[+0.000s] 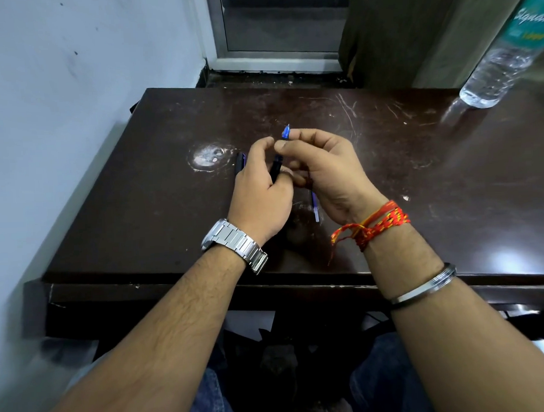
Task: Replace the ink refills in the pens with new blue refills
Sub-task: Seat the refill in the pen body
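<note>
Evidently both hands meet above the dark scratched wooden worktop point(386, 171): the right hand point(321, 167) pinches the blue conical pen tip point(285, 132), and the left hand point(261, 187) fingers curl round the dark slim pen barrel point(276, 168). Light, slippery parts; a thin blue refill point(315, 209) lies beneath.

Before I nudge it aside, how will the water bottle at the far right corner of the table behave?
The water bottle stands tall on a narrow base near the table edge, so a push high up would probably tip it. Its thin clear plastic looks likely to flex if squeezed. Once on its round side, it may roll. How full it is I cannot tell.
</note>
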A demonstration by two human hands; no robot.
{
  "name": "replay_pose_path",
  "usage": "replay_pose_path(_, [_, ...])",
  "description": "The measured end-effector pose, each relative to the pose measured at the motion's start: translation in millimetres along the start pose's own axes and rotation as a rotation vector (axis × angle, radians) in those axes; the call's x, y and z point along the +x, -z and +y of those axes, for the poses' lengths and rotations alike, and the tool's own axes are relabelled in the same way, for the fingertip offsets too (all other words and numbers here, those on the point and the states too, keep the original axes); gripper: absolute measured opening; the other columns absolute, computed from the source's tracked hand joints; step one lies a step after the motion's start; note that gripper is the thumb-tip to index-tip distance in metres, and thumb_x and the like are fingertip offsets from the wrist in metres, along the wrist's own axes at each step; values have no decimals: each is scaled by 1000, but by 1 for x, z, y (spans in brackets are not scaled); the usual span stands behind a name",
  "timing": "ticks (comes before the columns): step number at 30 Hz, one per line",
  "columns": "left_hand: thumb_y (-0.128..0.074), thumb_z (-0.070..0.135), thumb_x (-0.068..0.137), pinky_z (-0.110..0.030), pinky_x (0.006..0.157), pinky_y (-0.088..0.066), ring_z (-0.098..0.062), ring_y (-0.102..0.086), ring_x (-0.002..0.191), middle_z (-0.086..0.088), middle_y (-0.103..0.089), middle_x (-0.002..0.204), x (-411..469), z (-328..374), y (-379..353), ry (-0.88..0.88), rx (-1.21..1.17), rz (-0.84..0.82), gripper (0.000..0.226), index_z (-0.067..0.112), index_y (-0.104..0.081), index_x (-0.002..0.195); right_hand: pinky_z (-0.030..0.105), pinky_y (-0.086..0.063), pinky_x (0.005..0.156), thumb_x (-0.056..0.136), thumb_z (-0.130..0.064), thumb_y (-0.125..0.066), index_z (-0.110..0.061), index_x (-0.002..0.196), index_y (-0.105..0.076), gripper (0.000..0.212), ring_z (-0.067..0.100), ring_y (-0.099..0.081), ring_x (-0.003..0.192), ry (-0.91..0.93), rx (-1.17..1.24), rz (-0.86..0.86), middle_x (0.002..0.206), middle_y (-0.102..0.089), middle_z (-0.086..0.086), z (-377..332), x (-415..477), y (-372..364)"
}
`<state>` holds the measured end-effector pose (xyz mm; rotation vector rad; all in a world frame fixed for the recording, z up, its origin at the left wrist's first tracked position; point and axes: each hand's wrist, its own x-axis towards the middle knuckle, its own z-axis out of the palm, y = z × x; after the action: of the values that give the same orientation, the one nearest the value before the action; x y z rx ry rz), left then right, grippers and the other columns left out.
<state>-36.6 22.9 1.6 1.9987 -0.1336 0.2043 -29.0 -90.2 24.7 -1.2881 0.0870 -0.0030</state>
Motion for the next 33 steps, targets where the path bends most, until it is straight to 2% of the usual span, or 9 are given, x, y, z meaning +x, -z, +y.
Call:
replay_pose_path(4, [-55,12,88,-21,87,-46,-12,-62,105,1,-67,119,0,0,0,-5,24,-2,46,17,-50,133,16,-44,45,74,2,-80,-7,90,-63,26,4,-57,49,30,-2,0,72,-58,4,-1,-1,0])
replay_pose_path(7, [-54,11,87,-18,85,-46,-11,-63,103,3,-67,116,0,-1,0,-12,12,1,46,17,-51,132,15,-45,47,81,-1,-75,-1,103,-66,24,2,-60,51,-2,18,-29,67,-66,-2,-3,-3,-1])
replay_pose_path(12, [-54,14,88,-18,90,-46,-5,-61,107,9,-69,115,-1,0,0,-27,24,-19,45,20,-51,133,16,-42,42,78,-2,-78,-5,88,-61,20,5,-53,44,39,-20,14,65,-60,3,-3,-4,0])
replay_pose_path(16, [-55,14,89,-4,77,-41,-3,-60,98,9,-68,115,1,1,1,-22,32,-4,45,20,-52,133,15,-41,42,80,1,-74,-1,86,-66,11,3,-51,41,31,-19,-24,54,-62,-3,-4,-5,-2])
replay_pose_path(20, [-54,9,87,1,68,-39,12,-60,82,27,-67,84,0,0,0,-34,7,-8,39,21,-58,123,17,-39,43,82,-4,-74,0,91,-63,14,3,-48,44,20,-11,-4,63,-58,2,-4,-4,-3])
replay_pose_path(22, [-54,9,86,3,72,-38,7,-59,85,20,-67,95,0,1,0,-38,8,2,43,20,-55,128,15,-39,44,85,-1,-70,1,93,-68,9,3,-51,46,11,-16,-37,62,-62,2,-4,-5,-4])
replay_pose_path(25, [-53,13,88,-11,86,-46,-1,-62,99,8,-68,112,2,0,1,-27,8,-17,44,18,-52,132,16,-40,42,80,0,-75,-2,87,-65,13,5,-52,43,41,-30,-13,65,-61,7,-3,-5,-2])
replay_pose_path(29, [-53,11,86,0,72,-41,19,-57,84,18,-65,95,1,0,1,-29,0,-15,44,21,-55,129,17,-38,44,82,0,-72,1,95,-69,13,6,-51,46,-3,-28,-41,64,-63,5,-4,-5,-3])
replay_pose_path(33, [-49,24,85,-34,96,-49,-13,-64,108,0,-70,116,0,3,1,-8,-18,-36,45,18,-53,130,22,-37,41,76,-6,-81,-7,79,-60,21,12,-48,45,18,-51,33,61,-58,6,-5,-6,-2])
